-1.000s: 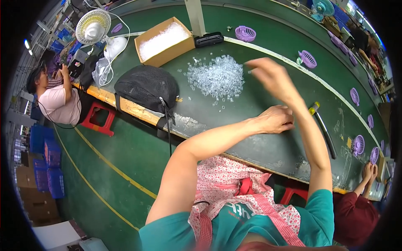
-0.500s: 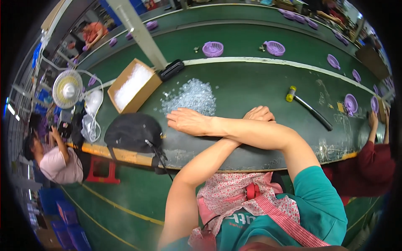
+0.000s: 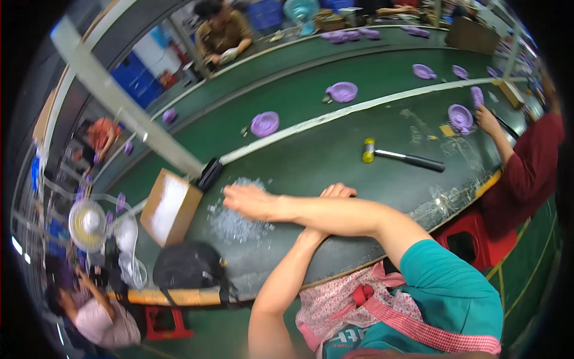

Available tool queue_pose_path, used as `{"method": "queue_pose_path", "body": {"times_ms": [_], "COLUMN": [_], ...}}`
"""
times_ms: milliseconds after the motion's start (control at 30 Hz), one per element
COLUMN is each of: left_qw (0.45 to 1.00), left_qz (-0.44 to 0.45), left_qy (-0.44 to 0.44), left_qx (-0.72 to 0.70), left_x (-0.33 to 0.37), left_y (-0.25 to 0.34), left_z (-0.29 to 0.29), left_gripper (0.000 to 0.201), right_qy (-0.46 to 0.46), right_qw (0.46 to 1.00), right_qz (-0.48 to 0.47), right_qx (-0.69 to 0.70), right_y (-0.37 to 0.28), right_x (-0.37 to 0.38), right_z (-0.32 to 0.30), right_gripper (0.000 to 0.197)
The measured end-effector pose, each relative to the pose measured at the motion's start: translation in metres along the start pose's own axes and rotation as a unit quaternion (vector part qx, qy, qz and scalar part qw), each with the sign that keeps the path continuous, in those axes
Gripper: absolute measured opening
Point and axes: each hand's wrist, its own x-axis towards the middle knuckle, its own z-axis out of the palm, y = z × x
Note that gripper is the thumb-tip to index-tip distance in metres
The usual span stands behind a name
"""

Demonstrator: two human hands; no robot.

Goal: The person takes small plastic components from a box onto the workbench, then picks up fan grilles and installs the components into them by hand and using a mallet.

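Note:
My arms lie crossed over the dark table, the right forearm on top of the left. My right hand (image 3: 248,202) reaches to the left and lies over a loose pile of small clear plastic pieces (image 3: 236,228), with its fingers loosely extended and no object visible in it. Beyond the right forearm, my left hand (image 3: 338,190) shows only its back and fingers, which rest loosely near the table. Nothing shows in that hand; its wrist is hidden under the right arm. A mallet (image 3: 406,158) with a yellow head and black grip lies to the right.
An open cardboard box (image 3: 173,206) of clear pieces, a black case (image 3: 209,174) and a black bag (image 3: 188,265) are at the left. Purple baskets (image 3: 265,124) sit on the green belt (image 3: 299,107) beyond a white rail. A co-worker's hand (image 3: 489,119) holds a purple part at the right.
The whole view has turned and shifted, so the table now runs more obliquely. My arms remain crossed, with the right hand still over the plastic pieces. The purple baskets appear shifted.

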Motion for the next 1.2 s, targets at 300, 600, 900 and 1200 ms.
{"method": "queue_pose_path", "body": {"times_ms": [300, 600, 900, 1200], "left_qw": [0.998, 0.996, 0.983, 0.931], "left_qz": [-0.022, -0.018, -0.137, -0.261], "left_qy": [-0.049, -0.072, 0.061, 0.084], "left_qx": [0.021, 0.045, -0.107, -0.240], "left_x": [-0.005, 0.001, 0.007, 0.005], "left_y": [0.002, 0.005, 0.014, 0.006], "left_z": [-0.006, -0.003, -0.009, -0.018], "left_gripper": [0.036, 0.033, 0.015, 0.017], "right_qy": [-0.087, 0.136, 0.081, 0.108], "right_qw": [0.991, 0.991, 0.943, 0.893], "right_qz": [0.060, 0.002, 0.298, 0.420], "right_qx": [0.078, 0.017, -0.124, -0.121], "right_y": [0.005, 0.036, 0.169, 0.203], "right_x": [0.000, -0.013, -0.008, -0.040], "right_z": [0.009, 0.057, -0.047, -0.064], "right_gripper": [0.013, 0.022, 0.031, 0.016]}}
